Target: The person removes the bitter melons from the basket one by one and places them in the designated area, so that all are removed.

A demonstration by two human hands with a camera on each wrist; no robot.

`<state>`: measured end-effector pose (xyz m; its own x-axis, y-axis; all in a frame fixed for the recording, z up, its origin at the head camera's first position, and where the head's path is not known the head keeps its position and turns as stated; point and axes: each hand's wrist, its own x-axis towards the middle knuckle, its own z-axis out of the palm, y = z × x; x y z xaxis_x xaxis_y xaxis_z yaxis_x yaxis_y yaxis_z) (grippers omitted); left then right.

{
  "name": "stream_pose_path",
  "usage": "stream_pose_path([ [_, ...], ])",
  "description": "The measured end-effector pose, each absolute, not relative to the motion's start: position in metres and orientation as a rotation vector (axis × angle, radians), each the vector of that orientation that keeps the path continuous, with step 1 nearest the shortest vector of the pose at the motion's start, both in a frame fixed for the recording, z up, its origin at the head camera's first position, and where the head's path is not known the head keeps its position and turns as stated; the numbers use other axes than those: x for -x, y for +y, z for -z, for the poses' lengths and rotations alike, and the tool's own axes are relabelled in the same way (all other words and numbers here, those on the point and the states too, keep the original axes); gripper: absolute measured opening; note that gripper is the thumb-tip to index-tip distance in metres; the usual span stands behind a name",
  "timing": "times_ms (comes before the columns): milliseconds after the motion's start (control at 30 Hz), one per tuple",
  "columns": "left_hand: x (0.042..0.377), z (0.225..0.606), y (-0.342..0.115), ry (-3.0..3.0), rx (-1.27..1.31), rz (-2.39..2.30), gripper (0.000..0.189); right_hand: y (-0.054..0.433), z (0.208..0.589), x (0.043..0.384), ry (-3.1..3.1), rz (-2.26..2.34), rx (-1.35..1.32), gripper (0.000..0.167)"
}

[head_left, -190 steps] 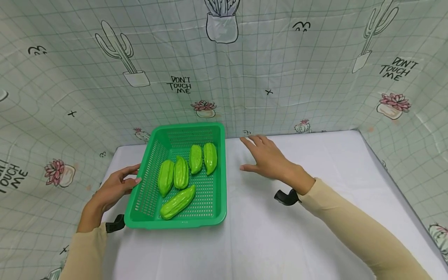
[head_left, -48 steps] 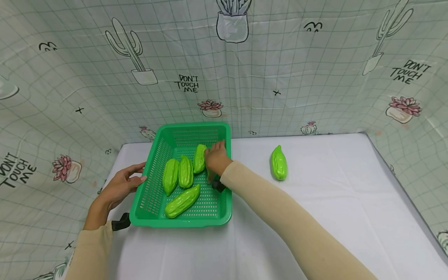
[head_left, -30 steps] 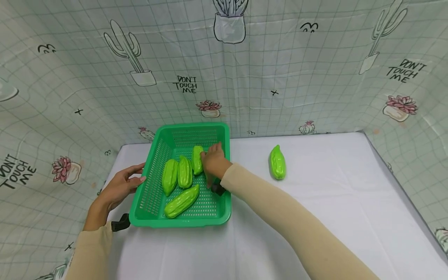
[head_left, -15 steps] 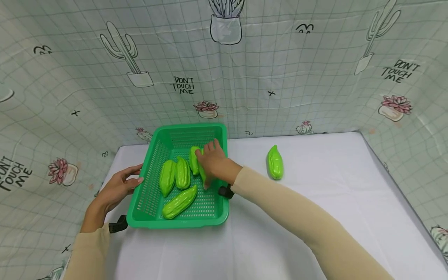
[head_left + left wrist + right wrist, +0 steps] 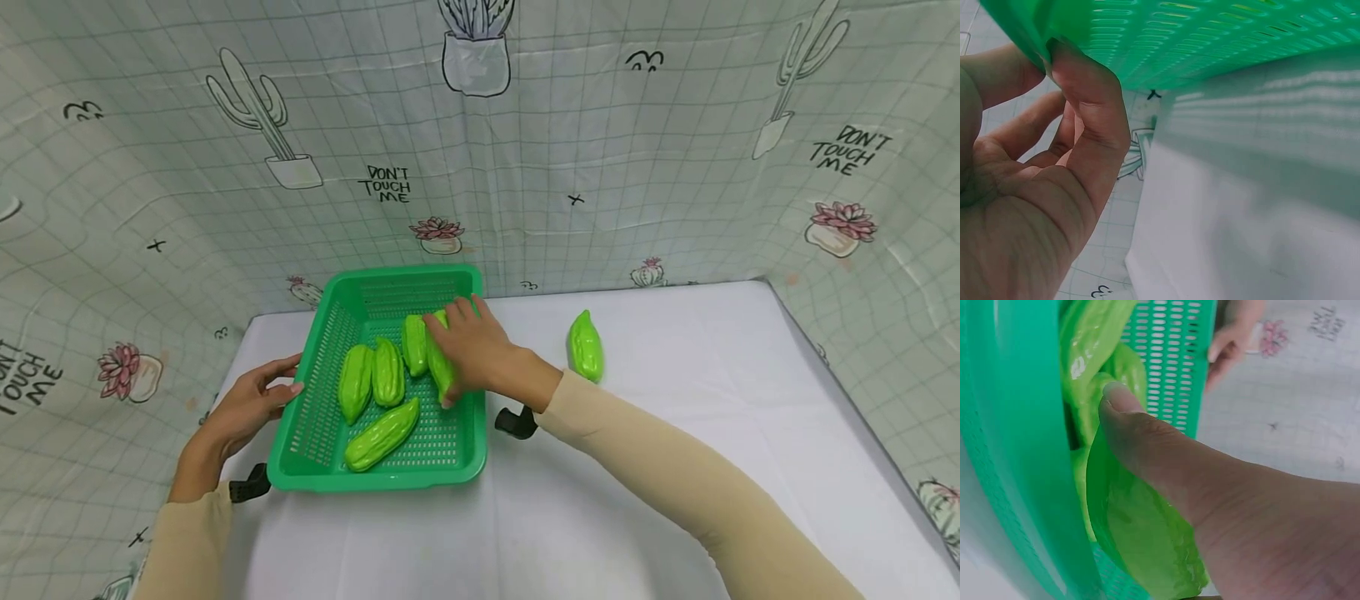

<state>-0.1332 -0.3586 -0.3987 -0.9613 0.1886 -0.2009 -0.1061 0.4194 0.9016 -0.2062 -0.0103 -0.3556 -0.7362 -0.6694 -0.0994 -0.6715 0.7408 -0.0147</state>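
My left hand (image 5: 250,404) pinches the left rim of a green plastic basket (image 5: 378,482), thumb and fingers at the edge in the left wrist view. Over the basket's right side, my right hand (image 5: 480,346) grips a glossy green bitter melon (image 5: 1141,531), its thumb laid along the side in the right wrist view. That melon is partly hidden by the hand in the head view. Several more bitter melons lie in the basket, one of them slanted near the front (image 5: 382,435). Another bitter melon (image 5: 586,347) rests on the table right of the basket.
A white cloth covers the table (image 5: 675,375). Behind and at both sides hangs a grid-patterned curtain (image 5: 555,142) with cactus prints. The basket's right wall (image 5: 1016,456) stands close beside the right hand. A black wrist mount (image 5: 516,423) sits under the right wrist.
Since the earliest frame, one bitter melon has gone from basket to table. Over the last second the right hand has shifted right and up, now with a bitter melon in its grip. Left hand unmoved.
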Motion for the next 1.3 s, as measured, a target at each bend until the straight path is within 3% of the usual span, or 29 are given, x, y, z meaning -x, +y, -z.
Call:
stream_pose_path([
  [600, 0.134, 0.400, -0.361, 2.393, -0.086, -1.577, 0.065, 0.055, 0.348, 0.187, 3.019, 0.219, 1.102, 0.129],
  [1300, 0.134, 0.400, -0.361, 2.376, -0.105, -1.600, 0.065, 0.140, 0.373, 0.192, 3.088, 0.320, 0.910, 0.123],
])
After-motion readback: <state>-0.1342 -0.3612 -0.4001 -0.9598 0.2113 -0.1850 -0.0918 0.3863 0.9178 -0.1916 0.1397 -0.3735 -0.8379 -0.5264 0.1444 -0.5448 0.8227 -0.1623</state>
